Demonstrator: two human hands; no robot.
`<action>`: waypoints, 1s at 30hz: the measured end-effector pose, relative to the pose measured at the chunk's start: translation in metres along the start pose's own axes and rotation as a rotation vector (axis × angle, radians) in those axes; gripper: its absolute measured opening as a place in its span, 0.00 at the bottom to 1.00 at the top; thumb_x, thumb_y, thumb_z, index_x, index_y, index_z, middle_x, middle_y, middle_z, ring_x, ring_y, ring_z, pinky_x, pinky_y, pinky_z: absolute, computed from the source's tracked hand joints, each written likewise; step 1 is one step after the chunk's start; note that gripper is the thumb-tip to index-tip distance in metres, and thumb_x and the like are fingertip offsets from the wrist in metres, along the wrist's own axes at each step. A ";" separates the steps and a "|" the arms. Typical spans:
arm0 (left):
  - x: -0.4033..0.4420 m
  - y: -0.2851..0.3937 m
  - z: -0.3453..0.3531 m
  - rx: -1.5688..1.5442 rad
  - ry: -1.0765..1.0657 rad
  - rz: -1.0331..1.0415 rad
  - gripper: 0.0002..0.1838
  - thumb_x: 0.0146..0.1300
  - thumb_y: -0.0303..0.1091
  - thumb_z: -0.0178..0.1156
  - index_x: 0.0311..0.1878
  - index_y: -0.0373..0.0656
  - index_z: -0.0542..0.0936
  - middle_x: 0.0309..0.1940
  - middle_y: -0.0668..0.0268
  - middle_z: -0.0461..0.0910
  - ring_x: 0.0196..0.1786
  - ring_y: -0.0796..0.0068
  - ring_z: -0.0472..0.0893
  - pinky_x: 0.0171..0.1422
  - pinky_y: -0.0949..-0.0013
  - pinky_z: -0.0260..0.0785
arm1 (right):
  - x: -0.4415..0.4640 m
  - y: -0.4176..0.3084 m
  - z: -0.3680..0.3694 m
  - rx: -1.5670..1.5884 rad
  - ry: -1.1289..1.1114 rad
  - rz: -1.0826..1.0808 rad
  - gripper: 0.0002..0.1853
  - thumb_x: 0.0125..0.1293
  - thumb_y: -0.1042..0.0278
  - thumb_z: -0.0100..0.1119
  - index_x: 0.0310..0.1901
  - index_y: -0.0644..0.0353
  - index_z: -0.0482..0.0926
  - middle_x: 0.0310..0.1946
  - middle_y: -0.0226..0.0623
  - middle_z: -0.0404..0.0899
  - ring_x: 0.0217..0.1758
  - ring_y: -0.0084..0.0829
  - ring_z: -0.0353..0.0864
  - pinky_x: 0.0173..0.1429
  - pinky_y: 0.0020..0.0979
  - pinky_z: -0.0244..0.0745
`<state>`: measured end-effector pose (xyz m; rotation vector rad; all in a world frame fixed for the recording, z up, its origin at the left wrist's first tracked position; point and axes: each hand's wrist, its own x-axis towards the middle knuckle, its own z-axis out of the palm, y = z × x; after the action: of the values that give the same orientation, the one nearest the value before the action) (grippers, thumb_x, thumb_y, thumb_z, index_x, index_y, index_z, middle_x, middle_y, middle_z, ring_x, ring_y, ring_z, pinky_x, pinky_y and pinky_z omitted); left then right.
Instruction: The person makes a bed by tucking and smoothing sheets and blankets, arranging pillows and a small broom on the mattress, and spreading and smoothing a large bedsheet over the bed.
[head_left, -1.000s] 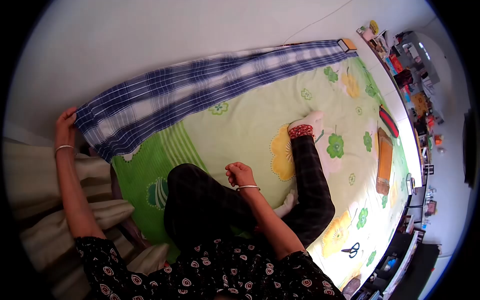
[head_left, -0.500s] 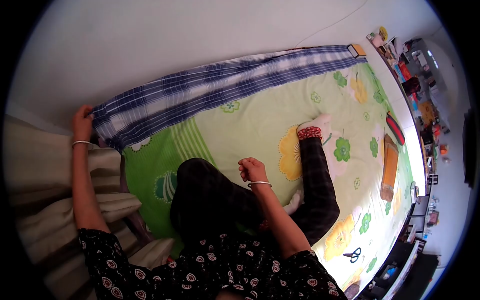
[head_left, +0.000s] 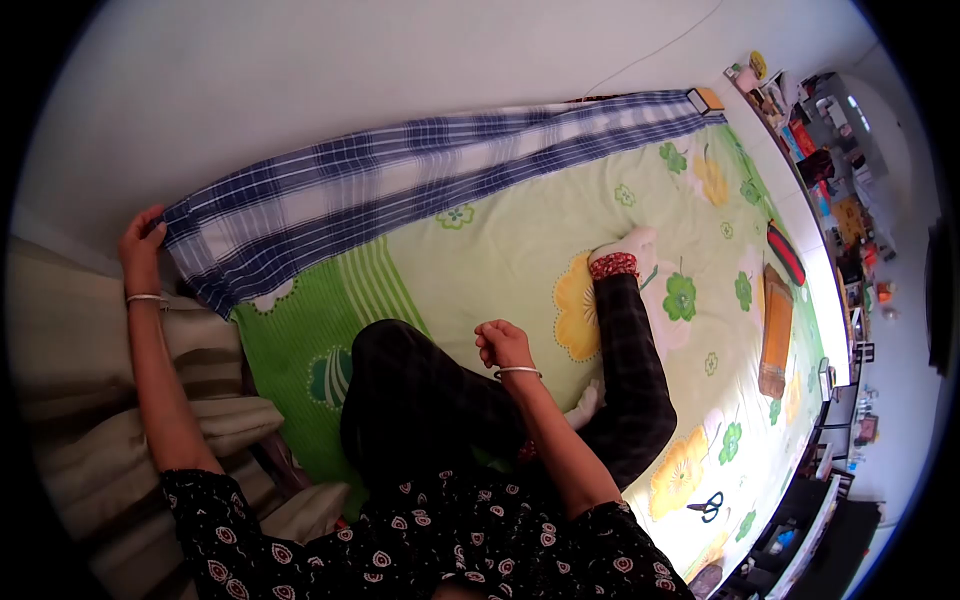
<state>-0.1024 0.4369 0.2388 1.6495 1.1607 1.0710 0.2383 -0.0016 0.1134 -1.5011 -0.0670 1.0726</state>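
A long blue-and-white plaid cloth [head_left: 320, 185] lies folded lengthwise along the wall side of the bed. Its near-left corner is pinched in my left hand [head_left: 143, 235], at the bed's edge by the wall. A small box-like block [head_left: 706, 101], orange on top, rests on the cloth's far end. My right hand [head_left: 505, 345] is curled closed above my lap, apart from the cloth; whatever its fingers may hold is hidden. Beneath everything is a green floral bedsheet [head_left: 520, 240].
Scissors [head_left: 710, 507], a brown cardboard-like strip [head_left: 775, 335] and a dark red-edged pouch [head_left: 786, 253] lie on the bed to the right. A beige curtain [head_left: 80, 330] hangs at the left. Crowded shelves [head_left: 800, 140] stand beyond the bed.
My left hand has moved left and slightly down, drawing the cloth's near end outward, so it spreads wider and flatter there. My right hand stays nearly in place.
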 end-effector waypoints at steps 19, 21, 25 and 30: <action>0.010 -0.015 -0.015 0.143 0.158 -0.001 0.03 0.56 0.28 0.58 0.29 0.39 0.75 0.24 0.77 0.67 0.29 0.85 0.64 0.33 0.78 0.57 | 0.008 -0.002 -0.004 -0.052 0.005 -0.026 0.07 0.60 0.68 0.51 0.31 0.62 0.75 0.19 0.30 0.73 0.14 0.18 0.67 0.16 0.20 0.60; 0.004 -0.014 -0.006 0.027 0.142 -0.031 0.04 0.57 0.29 0.57 0.28 0.41 0.74 0.23 0.78 0.67 0.29 0.86 0.64 0.32 0.79 0.56 | 0.012 -0.007 -0.003 -0.092 0.001 -0.045 0.07 0.59 0.68 0.51 0.31 0.62 0.75 0.19 0.30 0.74 0.15 0.18 0.67 0.17 0.20 0.61; -0.001 -0.011 -0.002 -0.061 0.177 0.007 0.06 0.58 0.30 0.56 0.26 0.43 0.73 0.23 0.79 0.66 0.28 0.87 0.63 0.32 0.79 0.55 | 0.022 -0.024 0.002 -0.170 0.009 -0.118 0.06 0.59 0.70 0.51 0.30 0.61 0.76 0.19 0.30 0.74 0.15 0.17 0.67 0.17 0.20 0.61; -0.023 0.010 0.008 -0.127 0.202 -0.041 0.07 0.59 0.31 0.55 0.26 0.44 0.72 0.23 0.79 0.65 0.28 0.87 0.63 0.32 0.80 0.55 | 0.029 -0.054 0.009 -0.218 -0.008 -0.200 0.06 0.58 0.70 0.52 0.30 0.62 0.76 0.19 0.31 0.74 0.15 0.17 0.67 0.20 0.20 0.63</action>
<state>-0.0966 0.4113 0.2421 1.4386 1.2233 1.2814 0.2768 0.0368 0.1420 -1.6462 -0.3426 0.9321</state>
